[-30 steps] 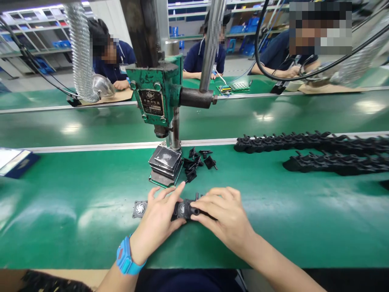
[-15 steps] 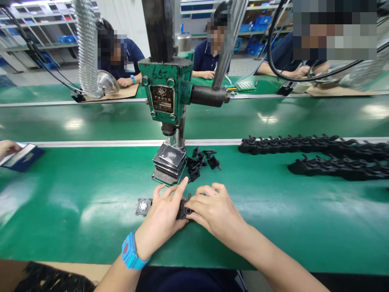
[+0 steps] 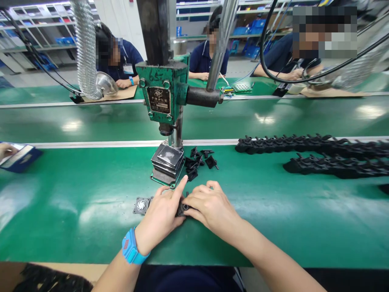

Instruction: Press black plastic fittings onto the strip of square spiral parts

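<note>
Both hands meet over a small black plastic part [image 3: 183, 208] with a round hole, low on the green bench. My left hand [image 3: 164, 211], with a blue strap on the wrist, is closed around the part's left side, its index finger pointing up and away. From the right, my right hand [image 3: 209, 207] pinches the same part between thumb and fingers. Much of the part is hidden by the fingers. Left of my left hand lies a square dark piece with a silver swirl [image 3: 141, 205]. Small black square pieces with stems [image 3: 192, 163] are heaped just beyond the hands.
A green hand press [image 3: 164, 93] stands ahead, over a stack of finned metal blocks [image 3: 167, 164]. Rows of black parts [image 3: 334, 166] line the right side. A blue box [image 3: 22, 158] with a person's hand is at left. Several people sit across the bench.
The view has shifted slightly. Both hands stay on the black part, with only small finger movement; nothing has been let go.
</note>
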{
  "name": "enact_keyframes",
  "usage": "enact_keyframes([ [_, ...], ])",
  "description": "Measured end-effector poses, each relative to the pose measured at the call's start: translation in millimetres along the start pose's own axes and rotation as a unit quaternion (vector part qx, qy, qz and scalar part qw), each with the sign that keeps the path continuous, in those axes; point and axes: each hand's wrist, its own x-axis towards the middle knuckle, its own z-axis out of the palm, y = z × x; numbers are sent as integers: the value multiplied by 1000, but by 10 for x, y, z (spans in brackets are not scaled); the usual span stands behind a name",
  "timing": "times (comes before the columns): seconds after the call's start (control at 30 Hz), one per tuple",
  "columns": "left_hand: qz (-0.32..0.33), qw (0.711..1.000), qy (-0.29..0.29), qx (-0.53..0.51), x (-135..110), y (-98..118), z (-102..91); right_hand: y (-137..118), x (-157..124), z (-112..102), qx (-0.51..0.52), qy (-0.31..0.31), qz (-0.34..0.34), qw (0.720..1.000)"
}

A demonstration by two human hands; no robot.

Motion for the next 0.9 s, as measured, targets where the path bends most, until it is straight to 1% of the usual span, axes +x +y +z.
enact_keyframes([
  [0.1, 10, 1000, -1, -11, -12, -19, -16, -3, 1, 8, -22, -13, -10, 1000],
  [0.2, 16, 1000, 5, -18, -28, -33, -37, -43, 4, 5, -35, -19, -4, 999],
  [0.27, 16, 1000, -2, -15, -30, -37, -52, -51, 3, -33, -20, -16, -6, 1000],
  [0.33, 12, 1000, -16, -7, -22, -33, -70, 20, -4, -112, 22, 12, -2, 1000],
  [0.37, 9, 1000, -20, -1, -15, -26, -79, 102, -7, -159, 44, 41, 16, 998],
  [0.4, 6, 1000, -19, 6, -8, -17, -87, 220, -9, -203, 57, 75, 52, 994],
  [0.47, -1, 1000, -7, 25, 6, 6, -99, 549, -4, -253, 52, 138, 150, 978],
  [0.5, -4, 999, 0, 35, 10, 19, -103, 743, 3, -251, 36, 150, 196, 968],
  [0.53, -5, 999, 5, 44, 11, 29, -106, 939, 13, -227, 30, 145, 216, 965],
  [0.6, -1, 999, 6, 53, -3, 36, -117, 1293, 38, -132, 28, 124, 229, 965],
  [0.67, 10, 999, 5, 52, -41, 10, -138, 1537, 59, -12, 36, 100, 227, 968],
  [0.7, 12, 999, 6, 50, -67, -17, -152, 1613, 62, 42, 42, 92, 228, 969],
  [0.77, 6, 999, 8, 46, -129, -100, -183, 1684, 45, 117, 58, 80, 230, 968],
  [0.83, -14, 999, 4, 47, -188, -202, -206, 1680, -11, 134, 79, 72, 238, 965],
  [0.9, -31, 998, -15, 46, -234, -293, -213, 1632, -102, 96, 105, 64, 248, 961],
])
